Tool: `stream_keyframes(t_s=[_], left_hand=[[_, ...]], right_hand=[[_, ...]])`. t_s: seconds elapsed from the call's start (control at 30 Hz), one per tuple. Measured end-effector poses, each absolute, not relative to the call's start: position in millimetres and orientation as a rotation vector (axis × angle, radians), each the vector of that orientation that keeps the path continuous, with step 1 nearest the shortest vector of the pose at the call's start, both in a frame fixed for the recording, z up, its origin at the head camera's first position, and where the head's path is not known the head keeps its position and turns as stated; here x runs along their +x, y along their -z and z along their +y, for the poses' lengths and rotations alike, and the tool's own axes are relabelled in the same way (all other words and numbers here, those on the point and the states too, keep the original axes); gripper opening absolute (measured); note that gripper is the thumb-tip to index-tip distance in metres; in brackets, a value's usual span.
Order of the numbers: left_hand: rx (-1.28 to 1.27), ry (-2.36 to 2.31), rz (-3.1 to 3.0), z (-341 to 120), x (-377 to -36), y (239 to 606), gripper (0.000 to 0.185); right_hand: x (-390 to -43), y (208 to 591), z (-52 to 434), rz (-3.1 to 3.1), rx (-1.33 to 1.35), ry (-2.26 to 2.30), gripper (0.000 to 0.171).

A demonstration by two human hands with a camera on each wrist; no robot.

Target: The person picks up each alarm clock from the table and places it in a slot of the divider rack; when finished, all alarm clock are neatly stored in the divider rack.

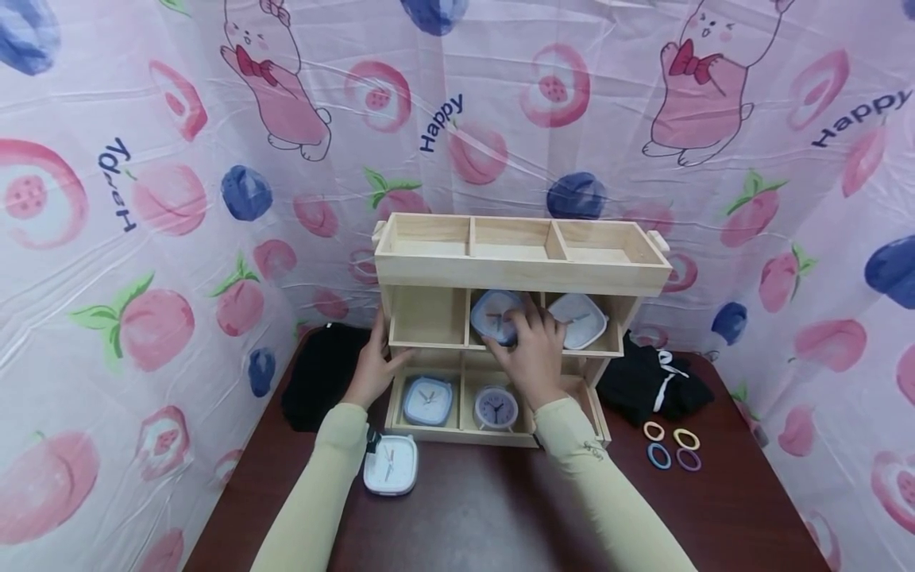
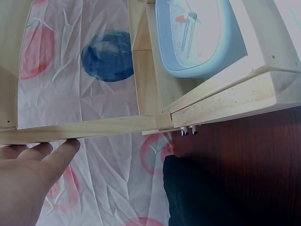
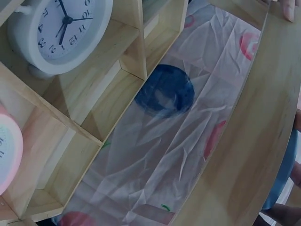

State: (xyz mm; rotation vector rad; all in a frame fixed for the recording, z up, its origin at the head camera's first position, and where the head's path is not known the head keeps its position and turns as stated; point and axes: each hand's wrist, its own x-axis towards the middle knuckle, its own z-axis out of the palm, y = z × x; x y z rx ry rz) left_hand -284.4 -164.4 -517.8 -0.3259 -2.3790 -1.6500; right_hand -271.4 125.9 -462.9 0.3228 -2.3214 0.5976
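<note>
In the head view my right hand (image 1: 532,353) grips a blue square clock (image 1: 493,311) in the middle compartment of the wooden organizer's (image 1: 515,274) middle tier. The right wrist view catches only that clock's blue edge (image 3: 282,172) and some fingers. My left hand (image 1: 372,369) rests along the organizer's left side, its fingers (image 2: 63,153) straight against the board edge. A white square clock (image 1: 577,321) stands in the compartment to the right. On the bottom tier are a blue square clock (image 1: 428,400) and a round alarm clock (image 1: 496,408).
A pink clock (image 3: 7,148) sits in the bottom tier's right section, hidden by my forearm in the head view. Another white clock (image 1: 390,465) lies on the table near my left wrist. Black cloths (image 1: 325,373) flank the organizer; several coloured rings (image 1: 658,455) lie at right.
</note>
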Motion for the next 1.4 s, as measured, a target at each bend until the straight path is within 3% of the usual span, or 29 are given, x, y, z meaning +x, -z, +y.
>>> stream_keyframes(t_s=[0.27, 0.6, 0.8, 1.03, 1.23, 1.4], left_hand=[[-0.33, 1.645, -2.381, -166, -287, 519, 0.111], [-0.344, 1.649, -2.388, -166, -287, 518, 0.113], [-0.359, 1.655, -2.386, -166, -287, 519, 0.111], [-0.361, 1.653, -2.379, -167, -286, 520, 0.11], [-0.347, 1.649, -2.391, -167, -285, 519, 0.111], [-0.347, 1.651, -2.388, -166, -285, 520, 0.112]], right_hand=[[-261, 473, 121, -2.166, 0.389, -0.644, 0.04], [-200, 529, 81, -2.215, 0.654, -0.757, 0.032], [-169, 574, 56, -2.475, 0.819, -0.75, 0.058], [-160, 597, 36, -2.753, 0.895, -0.705, 0.096], [-161, 603, 21, -2.838, 0.925, -0.707, 0.112], [-163, 609, 11, -2.856, 0.905, -0.759, 0.116]])
